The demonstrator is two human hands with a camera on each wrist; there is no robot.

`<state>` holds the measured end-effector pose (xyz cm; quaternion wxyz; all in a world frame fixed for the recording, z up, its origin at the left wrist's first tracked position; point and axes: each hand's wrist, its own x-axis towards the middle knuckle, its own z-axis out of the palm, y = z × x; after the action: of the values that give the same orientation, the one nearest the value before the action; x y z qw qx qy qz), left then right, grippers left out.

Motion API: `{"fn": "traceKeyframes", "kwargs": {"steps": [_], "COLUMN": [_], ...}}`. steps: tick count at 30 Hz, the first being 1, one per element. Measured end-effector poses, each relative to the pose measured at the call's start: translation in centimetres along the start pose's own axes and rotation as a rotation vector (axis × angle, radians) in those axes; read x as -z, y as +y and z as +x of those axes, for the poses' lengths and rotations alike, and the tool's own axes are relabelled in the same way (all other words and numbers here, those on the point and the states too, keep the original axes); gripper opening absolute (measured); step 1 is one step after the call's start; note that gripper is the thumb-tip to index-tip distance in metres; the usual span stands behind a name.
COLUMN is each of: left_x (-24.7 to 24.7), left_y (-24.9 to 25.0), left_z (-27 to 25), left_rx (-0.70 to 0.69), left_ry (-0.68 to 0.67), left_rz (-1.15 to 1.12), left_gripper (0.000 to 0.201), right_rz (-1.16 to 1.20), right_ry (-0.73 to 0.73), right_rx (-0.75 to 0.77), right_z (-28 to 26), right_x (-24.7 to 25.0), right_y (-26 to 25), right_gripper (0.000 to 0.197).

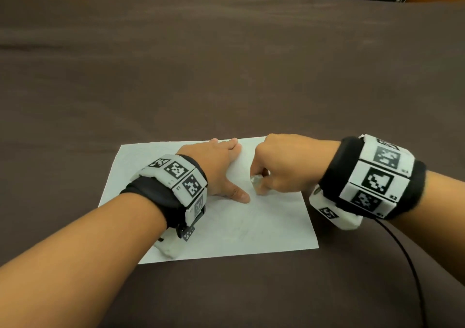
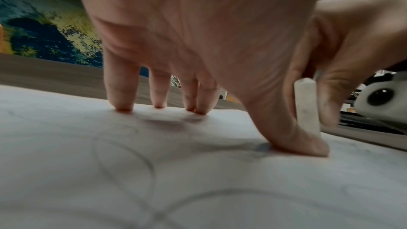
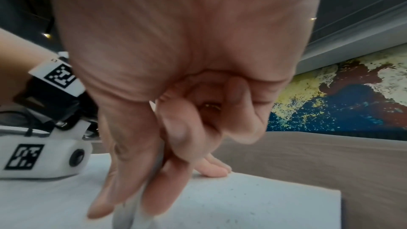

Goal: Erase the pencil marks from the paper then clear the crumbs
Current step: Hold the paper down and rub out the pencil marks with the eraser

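Right fingers [image 2: 328, 104] pinch the eraser [image 2: 307, 105] upright on the paper [image 1: 264, 227]; left fingers [image 2: 120, 91] spread flat, pinning the sheet to the bench [image 1: 226, 76]. Thin paper likely creases easily, so hold close beside the rubbing.

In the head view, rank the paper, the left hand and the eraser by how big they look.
1. paper
2. left hand
3. eraser, mostly hidden in the right hand, so only a sliver shows.
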<state>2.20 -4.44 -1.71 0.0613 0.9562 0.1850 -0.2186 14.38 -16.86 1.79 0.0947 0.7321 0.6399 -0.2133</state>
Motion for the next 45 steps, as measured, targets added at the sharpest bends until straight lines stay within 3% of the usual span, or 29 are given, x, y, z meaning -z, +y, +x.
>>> {"fn": "traceKeyframes", "kwargs": {"steps": [3, 9, 16, 20, 27, 37, 42, 45], "left_x": [0.2, 0.1, 0.1, 0.2, 0.3, 0.2, 0.0, 0.0], "left_y": [0.2, 0.0, 0.1, 0.1, 0.1, 0.2, 0.0, 0.0], "left_z": [-0.1, -0.1, -0.1, -0.2, -0.2, -0.2, -0.2, -0.1], "left_rx": [-0.008, -0.009, -0.001, -0.007, 0.002, 0.01, 0.003, 0.003], "left_ry": [0.005, 0.017, 0.003, 0.003, 0.011, -0.001, 0.008, 0.011], "left_rz": [0.015, 0.008, 0.009, 0.012, 0.012, 0.024, 0.012, 0.015], "left_gripper": [0.121, 0.116, 0.121, 0.121, 0.116, 0.122, 0.12, 0.122], "right_rz": [0.019, 0.031, -0.003, 0.023, 0.059, 0.035, 0.06, 0.07], "right_ry": [-0.009, 0.114, 0.022, -0.051, 0.11, -0.089, 0.084, 0.098], "right_rx": [-0.006, -0.076, 0.019, 0.04, -0.084, 0.064, -0.058, -0.059], "right_z": [-0.3, 2.7, -0.1, -0.9, 2.0, -2.2, 0.2, 0.3], "right_x": [0.4, 2.1, 0.0, -0.1, 1.4, -1.1, 0.6, 0.5], "right_y": [-0.1, 0.8, -0.3, -0.5, 0.7, -1.0, 0.4, 0.6], "right_gripper": [0.014, 0.01, 0.02, 0.015, 0.01, 0.02, 0.008, 0.009]}}
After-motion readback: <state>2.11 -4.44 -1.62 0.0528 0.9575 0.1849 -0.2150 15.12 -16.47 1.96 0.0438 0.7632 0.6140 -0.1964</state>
